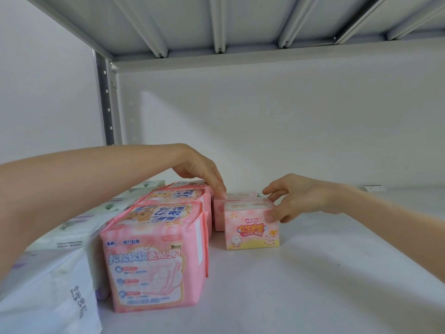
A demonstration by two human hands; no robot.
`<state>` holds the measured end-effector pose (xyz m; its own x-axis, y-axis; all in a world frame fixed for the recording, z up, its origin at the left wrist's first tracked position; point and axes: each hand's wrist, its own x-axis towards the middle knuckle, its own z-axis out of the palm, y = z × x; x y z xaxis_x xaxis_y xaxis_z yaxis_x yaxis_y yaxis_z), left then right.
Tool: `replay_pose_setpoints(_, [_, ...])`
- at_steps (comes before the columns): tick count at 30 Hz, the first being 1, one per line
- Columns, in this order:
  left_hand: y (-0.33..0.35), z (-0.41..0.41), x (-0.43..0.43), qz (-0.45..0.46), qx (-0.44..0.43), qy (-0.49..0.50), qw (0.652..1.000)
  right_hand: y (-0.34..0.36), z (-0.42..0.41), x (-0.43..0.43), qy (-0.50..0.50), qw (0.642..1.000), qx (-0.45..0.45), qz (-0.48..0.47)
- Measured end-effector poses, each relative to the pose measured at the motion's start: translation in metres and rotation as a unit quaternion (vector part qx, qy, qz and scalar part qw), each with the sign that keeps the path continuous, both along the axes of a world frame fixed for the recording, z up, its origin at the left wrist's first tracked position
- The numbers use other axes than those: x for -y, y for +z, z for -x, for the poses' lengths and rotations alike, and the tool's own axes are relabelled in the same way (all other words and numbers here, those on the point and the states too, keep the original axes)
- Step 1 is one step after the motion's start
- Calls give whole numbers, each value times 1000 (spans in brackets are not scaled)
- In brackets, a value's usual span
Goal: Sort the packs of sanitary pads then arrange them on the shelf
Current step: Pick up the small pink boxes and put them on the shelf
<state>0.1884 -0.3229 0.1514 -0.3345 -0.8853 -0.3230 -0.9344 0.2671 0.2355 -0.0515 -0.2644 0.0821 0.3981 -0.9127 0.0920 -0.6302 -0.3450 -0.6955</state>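
A row of large pink pad packs (156, 256) stands on the white shelf (313, 273), running front to back. To their right stand small pink packs: the front one (251, 232) with a yellow base, another (220, 208) close behind it. My right hand (291, 198) grips the top right of the front small pack. My left hand (202, 169) reaches over the large packs, fingertips resting on the rear small pack. White and pale green packs (79, 227) lie at the left.
A white pack with printed characters (60, 297) sits at the near left. The grey metal shelf above (240, 25) hangs low overhead, with its upright post (107, 104) at the back left. The shelf surface stretches bare to the right.
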Motion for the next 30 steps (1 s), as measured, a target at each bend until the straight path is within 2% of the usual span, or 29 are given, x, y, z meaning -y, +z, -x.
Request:
replay_pose_setpoints(5, [-3, 5, -4, 23, 49, -10, 998, -4, -14, 3, 16, 1000, 3, 3])
replay_pose_setpoints(20, [-2, 3, -7, 53, 99, -7, 994, -10, -22, 10, 13, 1000, 11, 22])
replay_pose_setpoints(25, [2, 7, -12, 93, 136, 4, 986, -11, -24, 6, -13, 999, -6, 36])
replay_pose_setpoints(30, [4, 7, -29, 156, 124, -3, 980, -15, -26, 0, -59, 994, -33, 86])
